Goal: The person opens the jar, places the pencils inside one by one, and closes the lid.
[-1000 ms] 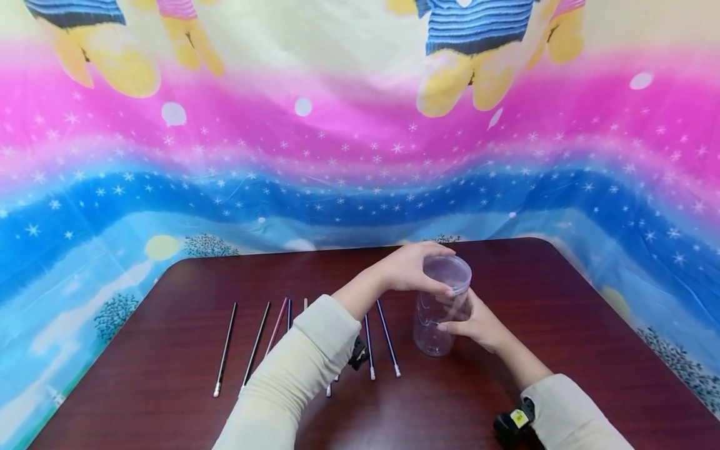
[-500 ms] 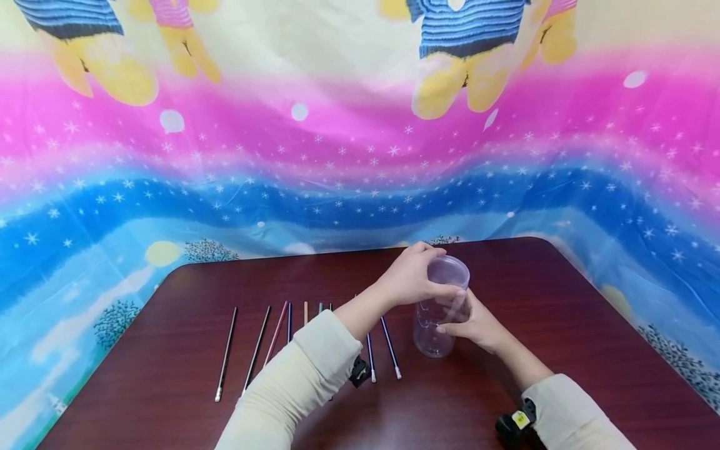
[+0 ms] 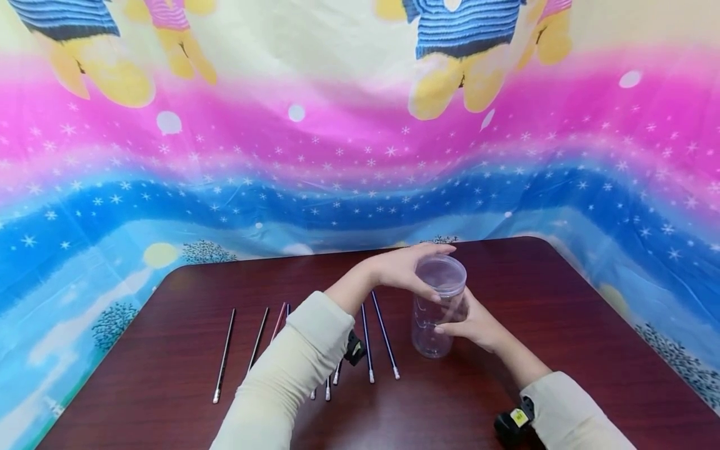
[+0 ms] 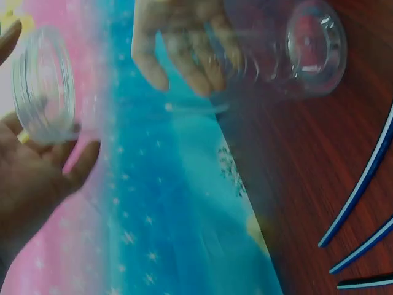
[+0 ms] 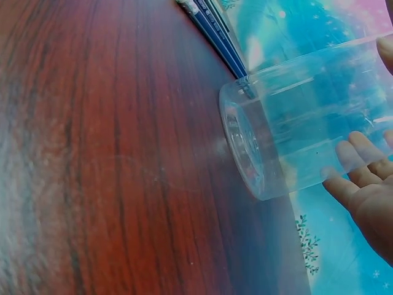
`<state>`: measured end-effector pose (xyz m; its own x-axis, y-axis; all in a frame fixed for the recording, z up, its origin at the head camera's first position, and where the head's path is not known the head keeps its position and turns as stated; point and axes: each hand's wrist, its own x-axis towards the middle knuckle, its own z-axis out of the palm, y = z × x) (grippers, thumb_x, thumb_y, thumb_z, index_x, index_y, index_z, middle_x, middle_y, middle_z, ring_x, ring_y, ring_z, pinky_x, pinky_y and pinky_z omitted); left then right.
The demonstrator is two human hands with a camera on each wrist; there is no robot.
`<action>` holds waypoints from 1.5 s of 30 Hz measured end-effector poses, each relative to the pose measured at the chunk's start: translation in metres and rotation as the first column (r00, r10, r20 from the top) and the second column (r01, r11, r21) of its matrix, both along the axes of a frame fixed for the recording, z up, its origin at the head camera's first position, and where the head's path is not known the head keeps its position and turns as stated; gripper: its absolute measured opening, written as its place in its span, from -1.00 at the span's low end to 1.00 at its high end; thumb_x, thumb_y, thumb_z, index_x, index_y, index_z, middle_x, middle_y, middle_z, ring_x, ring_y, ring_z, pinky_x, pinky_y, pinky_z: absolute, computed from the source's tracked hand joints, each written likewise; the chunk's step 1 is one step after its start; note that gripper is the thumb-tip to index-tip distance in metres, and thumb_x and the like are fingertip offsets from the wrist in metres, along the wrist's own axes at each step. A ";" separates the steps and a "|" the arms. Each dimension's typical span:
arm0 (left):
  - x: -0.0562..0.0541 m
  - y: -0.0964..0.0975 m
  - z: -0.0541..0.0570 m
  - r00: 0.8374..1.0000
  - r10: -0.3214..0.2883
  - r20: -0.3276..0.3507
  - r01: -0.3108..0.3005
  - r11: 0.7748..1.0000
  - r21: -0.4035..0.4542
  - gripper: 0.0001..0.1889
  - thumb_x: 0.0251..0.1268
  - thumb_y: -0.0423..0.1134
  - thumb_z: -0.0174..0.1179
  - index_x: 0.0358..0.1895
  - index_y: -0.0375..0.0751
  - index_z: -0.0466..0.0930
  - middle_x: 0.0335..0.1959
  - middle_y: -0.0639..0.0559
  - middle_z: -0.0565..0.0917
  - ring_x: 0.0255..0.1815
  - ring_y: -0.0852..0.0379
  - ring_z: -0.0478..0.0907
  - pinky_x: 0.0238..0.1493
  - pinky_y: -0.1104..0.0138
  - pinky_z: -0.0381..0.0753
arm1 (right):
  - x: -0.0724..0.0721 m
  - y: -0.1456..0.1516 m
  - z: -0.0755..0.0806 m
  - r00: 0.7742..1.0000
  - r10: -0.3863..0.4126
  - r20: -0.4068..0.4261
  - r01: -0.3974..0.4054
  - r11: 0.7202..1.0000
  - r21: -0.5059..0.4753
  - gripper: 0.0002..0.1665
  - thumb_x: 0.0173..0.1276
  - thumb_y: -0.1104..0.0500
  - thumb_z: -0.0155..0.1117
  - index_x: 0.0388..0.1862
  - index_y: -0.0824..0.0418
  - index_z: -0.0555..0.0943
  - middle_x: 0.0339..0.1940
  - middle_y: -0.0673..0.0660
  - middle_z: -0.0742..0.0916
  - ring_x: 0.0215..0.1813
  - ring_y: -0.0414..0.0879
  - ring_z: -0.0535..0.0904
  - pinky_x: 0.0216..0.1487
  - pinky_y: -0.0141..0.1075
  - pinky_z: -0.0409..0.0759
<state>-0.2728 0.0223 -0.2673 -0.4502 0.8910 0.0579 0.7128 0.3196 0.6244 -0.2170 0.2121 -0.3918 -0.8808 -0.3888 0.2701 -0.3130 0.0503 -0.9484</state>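
A clear plastic jar (image 3: pixel 433 340) stands upright on the table, right of centre. My left hand (image 3: pixel 402 272) is curled round the jar's clear lid (image 3: pixel 441 275), thumb on the near side and fingers on the far side. In the left wrist view, the lid (image 4: pixel 43 86) shows ridges, and the left hand (image 4: pixel 37 178) lies around it, with part of the thumb seemingly clear of its edge. My right hand (image 3: pixel 478 322) grips the jar's body from the right. Its fingers show through the clear wall in the left wrist view. Nothing is visible inside the jar.
Several pencils lie side by side left of the jar, among them a black pencil (image 3: pixel 225 356) and a blue pencil (image 3: pixel 385 334). My left sleeve (image 3: pixel 298 369) covers parts of others. A patterned cloth (image 3: pixel 337 156) hangs behind the dark table (image 3: pixel 506 269).
My left hand has turned about the lid; its thumb slid right, then back left, and its fingertips now reach further right. My right hand keeps its grip and the jar stays in place.
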 end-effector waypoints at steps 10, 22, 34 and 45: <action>-0.014 -0.002 0.001 0.985 -0.067 0.162 0.060 0.997 0.051 -0.22 -0.19 -0.25 0.32 0.24 -0.12 0.19 0.08 0.06 0.32 0.01 0.25 0.27 -0.05 0.44 0.33 | 0.000 -0.001 0.001 0.999 0.034 0.014 -0.034 0.999 -0.029 0.09 -0.07 0.43 0.30 0.29 0.24 -0.20 0.20 0.40 0.19 0.19 0.26 0.15 0.04 -0.24 0.35; 0.018 0.012 -0.023 0.929 0.366 -0.052 -0.349 0.916 0.197 -0.25 -0.37 0.12 0.37 0.03 -0.09 0.37 -0.19 0.12 0.27 -0.20 0.26 0.32 -0.22 0.46 0.38 | 0.002 0.001 0.000 0.999 0.033 -0.003 -0.033 0.999 0.001 0.11 -0.06 0.44 0.28 0.31 0.22 -0.24 0.23 0.43 0.15 0.19 0.34 0.10 0.02 -0.15 0.36; 0.007 0.003 -0.016 0.987 0.120 0.103 -0.135 0.980 0.145 -0.15 -0.20 -0.10 0.36 0.26 -0.06 0.11 0.13 0.11 0.30 0.05 0.31 0.24 0.00 0.43 0.29 | 0.002 0.001 -0.002 1.000 0.010 0.010 -0.010 1.000 0.022 0.12 -0.06 0.42 0.29 0.31 0.21 -0.24 0.24 0.38 0.14 0.19 0.21 0.16 0.02 -0.04 0.32; -0.014 -0.006 -0.005 0.914 -0.100 0.393 0.036 0.985 0.166 -0.22 -0.11 -0.45 0.24 0.27 -0.23 0.07 0.20 -0.06 0.22 0.08 0.22 0.24 0.01 0.38 0.34 | 0.001 0.001 0.000 0.998 0.024 0.056 -0.023 0.999 -0.022 0.09 -0.05 0.43 0.28 0.29 0.23 -0.23 0.21 0.45 0.18 0.19 0.27 0.14 -0.06 -0.26 0.43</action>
<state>-0.2869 0.0167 -0.2724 -0.4028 0.9150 0.0235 0.4107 0.1577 0.8980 -0.2158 0.2133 -0.3917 -0.8855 -0.4043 0.2289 -0.2601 0.0231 -0.9653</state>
